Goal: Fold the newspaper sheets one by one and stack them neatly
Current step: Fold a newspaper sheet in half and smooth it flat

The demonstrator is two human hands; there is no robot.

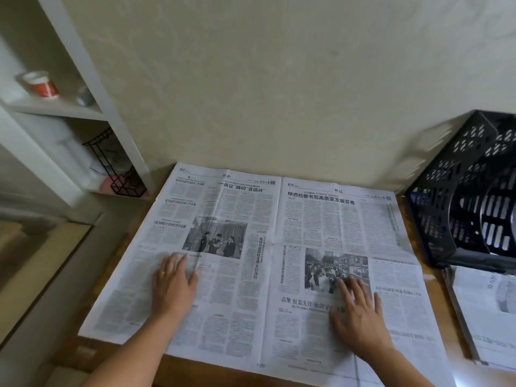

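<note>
1. Your newspaper sheet (268,247) lies fully unfolded on the desk (435,286), long axis left to right, headlines toward the wall, centre crease running away from you
2. Your left hand (173,286) rests flat on its left page, fingers straight
3. Your right hand (357,314) presses its right page, fingers spread
4. Right of the sheet: a newspaper stack (485,311) and a black crate (469,191)

Matt paper newspaper (268,247), wooden table (117,356)

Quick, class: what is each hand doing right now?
Left hand: open, pressed flat on the newspaper sheet.
Right hand: open, fingers spread flat on the same sheet.
</note>
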